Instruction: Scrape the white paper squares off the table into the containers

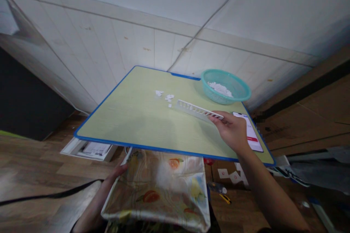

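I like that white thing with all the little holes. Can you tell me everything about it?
The white strip is long, thin and flat, and looks like plastic. A row of small slots runs along it, like a ladder. It lies slanted on the pale green table, its far end near some small white bits. The right hand pinches its near end between the fingertips. The teal basket sits just behind it, not touching.

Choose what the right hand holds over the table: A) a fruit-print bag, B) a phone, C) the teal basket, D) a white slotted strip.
D: the right hand grips one end of the white slotted strip, while the phone lies flat on the table beside it.
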Demonstrator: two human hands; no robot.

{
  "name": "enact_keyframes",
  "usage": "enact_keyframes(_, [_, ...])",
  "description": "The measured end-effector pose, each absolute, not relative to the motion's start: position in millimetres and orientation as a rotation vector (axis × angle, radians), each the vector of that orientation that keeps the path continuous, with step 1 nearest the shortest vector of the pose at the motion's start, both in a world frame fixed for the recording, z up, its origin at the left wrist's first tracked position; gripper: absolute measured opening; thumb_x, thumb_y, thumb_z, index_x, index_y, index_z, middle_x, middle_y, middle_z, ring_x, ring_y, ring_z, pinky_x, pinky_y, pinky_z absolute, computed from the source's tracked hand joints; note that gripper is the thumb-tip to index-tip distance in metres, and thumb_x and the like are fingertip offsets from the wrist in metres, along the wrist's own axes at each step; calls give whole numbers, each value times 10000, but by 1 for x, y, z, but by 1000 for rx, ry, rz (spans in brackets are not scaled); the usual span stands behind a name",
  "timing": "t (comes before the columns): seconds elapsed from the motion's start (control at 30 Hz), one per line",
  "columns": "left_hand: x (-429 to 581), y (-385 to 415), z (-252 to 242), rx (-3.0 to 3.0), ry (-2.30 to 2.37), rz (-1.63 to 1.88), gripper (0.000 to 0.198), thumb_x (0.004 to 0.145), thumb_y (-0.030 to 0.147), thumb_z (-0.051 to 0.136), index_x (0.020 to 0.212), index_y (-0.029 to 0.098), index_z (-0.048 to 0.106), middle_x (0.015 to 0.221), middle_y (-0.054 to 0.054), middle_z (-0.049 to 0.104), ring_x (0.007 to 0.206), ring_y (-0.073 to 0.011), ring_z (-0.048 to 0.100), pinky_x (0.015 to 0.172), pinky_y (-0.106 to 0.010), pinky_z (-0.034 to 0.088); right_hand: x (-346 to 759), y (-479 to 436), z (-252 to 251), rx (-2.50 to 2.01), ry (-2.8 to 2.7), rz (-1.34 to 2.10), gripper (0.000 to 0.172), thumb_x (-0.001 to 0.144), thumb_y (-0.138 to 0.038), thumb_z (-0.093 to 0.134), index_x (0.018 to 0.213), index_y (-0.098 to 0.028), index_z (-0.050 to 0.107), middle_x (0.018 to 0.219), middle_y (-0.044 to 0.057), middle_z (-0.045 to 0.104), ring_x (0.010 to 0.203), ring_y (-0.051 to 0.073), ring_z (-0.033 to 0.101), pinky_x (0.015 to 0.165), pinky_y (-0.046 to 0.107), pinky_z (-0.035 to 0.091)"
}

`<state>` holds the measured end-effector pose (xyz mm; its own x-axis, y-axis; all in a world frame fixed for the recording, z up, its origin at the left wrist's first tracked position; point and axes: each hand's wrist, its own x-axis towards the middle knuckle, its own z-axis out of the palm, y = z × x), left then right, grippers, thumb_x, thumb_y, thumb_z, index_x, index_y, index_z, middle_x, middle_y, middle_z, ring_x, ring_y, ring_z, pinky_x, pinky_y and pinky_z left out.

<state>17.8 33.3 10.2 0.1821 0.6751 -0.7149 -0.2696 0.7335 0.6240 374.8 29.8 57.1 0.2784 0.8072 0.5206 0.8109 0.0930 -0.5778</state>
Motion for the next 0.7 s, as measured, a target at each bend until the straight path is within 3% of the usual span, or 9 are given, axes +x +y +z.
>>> enact_keyframes(0.43, [14, 40, 8, 395, 1233, 713, 681, 690, 344, 744, 1351, 267, 597, 1038, -53, 809, 1081, -409, 674, 861, -463, 584, 375, 12, 74, -1687, -1621, -60, 145, 832, -334, 668, 876, -247, 775, 809, 12, 776, 643, 176, 712, 586, 256, 545])
enact_keyframes(0.6, [12, 38, 11, 403, 1219, 720, 727, 662, 350, 757, 1366, 328, 577, 1082, -32, 798, 1117, -405, 656, 842, -453, 592, 382, 41, 66, -1703, -1455, -111, 225, 834, -355, 643, 960, -217, 768, 899, 38, 778, 766, 225, 727, 670, 311, 556])
enact_keyframes(0.7, [14, 36, 12, 394, 1209, 696, 705, 687, 388, 729, 1372, 353, 566, 1045, -24, 808, 1109, -404, 660, 845, -466, 591, 387, 53, 59, -1728, -1410, -75, 239, 831, -352, 636, 969, -208, 768, 876, 34, 777, 727, 220, 719, 652, 308, 542])
